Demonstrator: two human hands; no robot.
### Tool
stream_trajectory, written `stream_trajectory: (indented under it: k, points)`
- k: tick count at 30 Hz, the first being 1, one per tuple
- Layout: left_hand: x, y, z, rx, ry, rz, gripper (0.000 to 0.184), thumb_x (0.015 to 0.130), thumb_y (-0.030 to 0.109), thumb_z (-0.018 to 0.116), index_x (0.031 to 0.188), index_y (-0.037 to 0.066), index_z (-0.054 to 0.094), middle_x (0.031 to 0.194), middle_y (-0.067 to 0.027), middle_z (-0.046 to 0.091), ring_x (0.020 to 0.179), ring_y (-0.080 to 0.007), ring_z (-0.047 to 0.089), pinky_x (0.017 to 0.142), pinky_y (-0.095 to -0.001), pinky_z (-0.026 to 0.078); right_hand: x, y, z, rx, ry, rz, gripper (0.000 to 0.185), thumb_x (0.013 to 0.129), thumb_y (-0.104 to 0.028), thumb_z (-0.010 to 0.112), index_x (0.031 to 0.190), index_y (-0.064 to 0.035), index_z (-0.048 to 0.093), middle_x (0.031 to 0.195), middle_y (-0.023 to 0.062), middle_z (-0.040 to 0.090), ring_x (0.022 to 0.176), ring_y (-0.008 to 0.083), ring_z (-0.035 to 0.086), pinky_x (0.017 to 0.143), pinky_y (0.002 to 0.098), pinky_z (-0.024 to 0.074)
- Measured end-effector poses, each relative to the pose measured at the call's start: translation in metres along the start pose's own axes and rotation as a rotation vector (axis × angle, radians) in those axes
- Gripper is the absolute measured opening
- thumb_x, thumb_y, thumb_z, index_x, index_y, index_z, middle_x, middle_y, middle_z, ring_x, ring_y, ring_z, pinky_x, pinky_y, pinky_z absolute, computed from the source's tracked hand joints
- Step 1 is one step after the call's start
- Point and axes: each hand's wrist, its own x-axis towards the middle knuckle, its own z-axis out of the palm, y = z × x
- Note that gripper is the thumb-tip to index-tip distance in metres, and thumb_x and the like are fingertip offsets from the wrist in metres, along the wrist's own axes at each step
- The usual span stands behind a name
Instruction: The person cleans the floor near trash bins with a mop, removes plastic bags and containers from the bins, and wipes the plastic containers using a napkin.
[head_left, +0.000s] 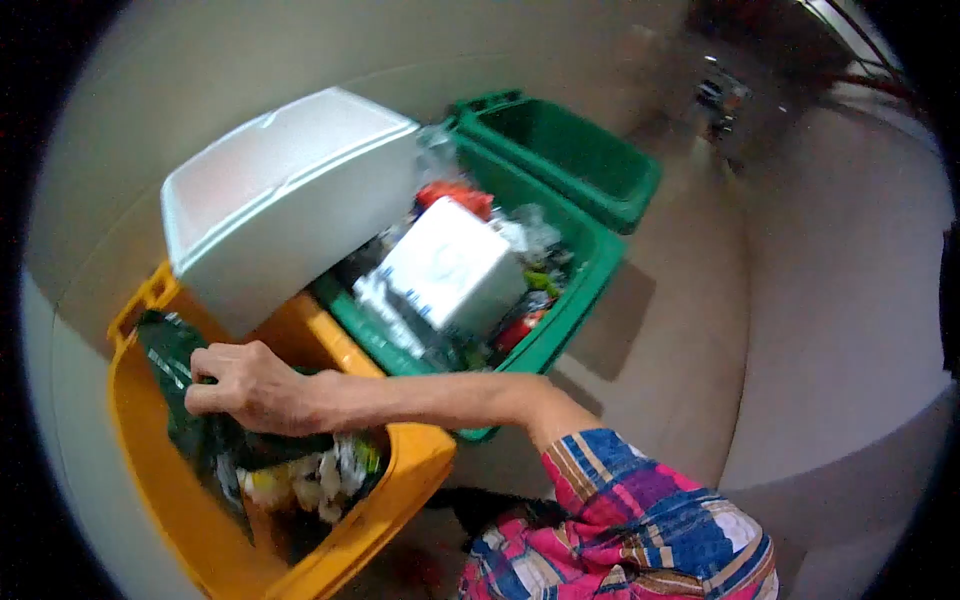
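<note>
we have our right hand [260,392] over the yellow bin [415,465], fingers and thumb pinched together on a crumpled dark green bag [180,385]. the bag hangs inside the yellow bin, against its far-left side, and pale streaks cross it; we cannot tell print from shine. our left hand is out of sight, so its state is unknown to us. below our right hand, deep in the yellow bin, lies mixed white and yellowish waste [315,482], with no label we can read.

a large white box [300,215] leans tilted over the yellow bin's far edge, and we see no lettering on it. just right of the yellow bin stands a green bin [600,270] heaped with rubbish. on that heap sits a smaller white box [455,265]; blue print marks its lower edge, too blurred for us to read. behind it, farther from the yellow bin, is an orange-red wrapper [457,197]. our checked sleeve [640,500] is to the yellow bin's right.
</note>
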Motion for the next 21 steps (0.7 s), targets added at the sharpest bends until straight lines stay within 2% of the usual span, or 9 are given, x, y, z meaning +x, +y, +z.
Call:
stream_trajectory:
  k: [4, 5, 8, 11, 13, 15, 16, 18, 21]
  points:
    - [0.001, -0.003, 0.082, 0.023, -0.32, -0.007, 0.069, 0.067, 0.024, 0.065, 0.127, 0.001, 0.04, 0.111, -0.0167, 0.054, 0.099, -0.0299, 0.055, 0.088, -0.0441, 0.045, 0.0, -0.004, -0.102, 0.001, 0.192, 0.139, 0.012, 0.072, 0.007, 0.047, 0.075, -0.0034, 0.052, 0.071, 0.0107, 0.048, 0.066, 0.0254, 0.053, 0.055, 0.032, 0.0433]
    - [0.031, -0.042, 0.082, 0.015, -0.388, -0.022, 0.07, 0.067, 0.024, 0.066, 0.127, 0.001, 0.04, 0.111, -0.0168, 0.054, 0.099, -0.0298, 0.055, 0.088, -0.044, 0.045, -0.046, 0.019, -0.101, -0.061, 0.21, 0.189, 0.016, 0.07, 0.01, 0.042, 0.074, -0.0024, 0.051, 0.071, 0.0108, 0.048, 0.066, 0.0245, 0.052, 0.057, 0.0311, 0.0429]
    - [0.035, -0.058, 0.098, 0.037, -0.499, -0.016, 0.072, 0.065, 0.024, 0.067, 0.127, 0.001, 0.039, 0.11, -0.0168, 0.054, 0.099, -0.0297, 0.056, 0.088, -0.0436, 0.046, -0.094, 0.048, -0.153, 0.05, 0.421, 0.576, 0.022, 0.067, 0.009, 0.034, 0.074, -0.0018, 0.053, 0.074, 0.0042, 0.051, 0.073, 0.0139, 0.049, 0.072, 0.0243, 0.0405]
    - [0.025, -0.067, 0.095, 0.019, -0.532, -0.03, 0.074, 0.063, 0.023, 0.068, 0.127, 0.0, 0.039, 0.11, -0.0168, 0.054, 0.099, -0.0295, 0.056, 0.088, -0.0433, 0.046, -0.146, 0.078, -0.228, -0.226, 0.572, 0.554, 0.021, 0.068, 0.006, 0.038, 0.072, -0.0026, 0.057, 0.074, 0.0038, 0.057, 0.075, 0.0137, 0.054, 0.077, 0.0256, 0.0432]
    - [0.022, -0.073, 0.076, 0.001, -0.5, -0.037, 0.076, 0.062, 0.023, 0.069, 0.128, 0.0, 0.038, 0.11, -0.0169, 0.054, 0.098, -0.0294, 0.056, 0.088, -0.043, 0.046, -0.184, 0.075, -0.264, -0.423, 0.554, 0.745, 0.027, 0.069, 0.006, 0.039, 0.08, -0.0021, 0.062, 0.08, 0.0027, 0.06, 0.08, 0.0136, 0.055, 0.078, 0.0259, 0.0436]
    - [0.014, -0.076, 0.056, -0.029, -0.459, -0.045, 0.078, 0.061, 0.023, 0.07, 0.128, 0.0, 0.038, 0.11, -0.0169, 0.054, 0.098, -0.0293, 0.056, 0.088, -0.0428, 0.046, -0.225, 0.077, -0.294, -0.345, 0.629, 1.018, 0.028, 0.073, -0.002, 0.044, 0.094, -0.0029, 0.061, 0.088, 0.0034, 0.059, 0.085, 0.0151, 0.054, 0.082, 0.0274, 0.0424]
    - [0.009, -0.077, 0.048, -0.041, -0.432, -0.049, 0.078, 0.06, 0.022, 0.071, 0.128, 0.0, 0.038, 0.109, -0.0169, 0.055, 0.098, -0.0293, 0.056, 0.088, -0.0426, 0.046, -0.256, 0.091, -0.308, -0.118, 0.693, 1.058, 0.032, 0.072, -0.001, 0.044, 0.098, -0.0046, 0.063, 0.094, 0.0033, 0.063, 0.09, 0.0165, 0.055, 0.081, 0.0281, 0.0421]
    - [0.001, -0.08, 0.028, -0.073, -0.38, -0.047, 0.08, 0.059, 0.022, 0.072, 0.128, -0.001, 0.037, 0.109, -0.017, 0.055, 0.098, -0.0291, 0.056, 0.088, -0.0424, 0.046, -0.308, 0.111, -0.33, 0.237, 0.753, 1.107, 0.026, 0.082, -0.012, 0.046, 0.104, -0.0029, 0.057, 0.091, 0.0066, 0.06, 0.086, 0.0195, 0.055, 0.082, 0.0303, 0.0445]
    - [-0.015, -0.069, 0.006, -0.105, -0.275, -0.028, 0.082, 0.057, 0.022, 0.073, 0.128, -0.001, 0.037, 0.109, -0.017, 0.055, 0.098, -0.029, 0.057, 0.088, -0.042, 0.046, -0.331, 0.137, -0.329, 0.728, 0.839, 1.223, 0.029, 0.087, -0.022, 0.047, 0.103, -0.0005, 0.058, 0.094, 0.011, 0.062, 0.084, 0.0246, 0.058, 0.081, 0.0354, 0.0477]
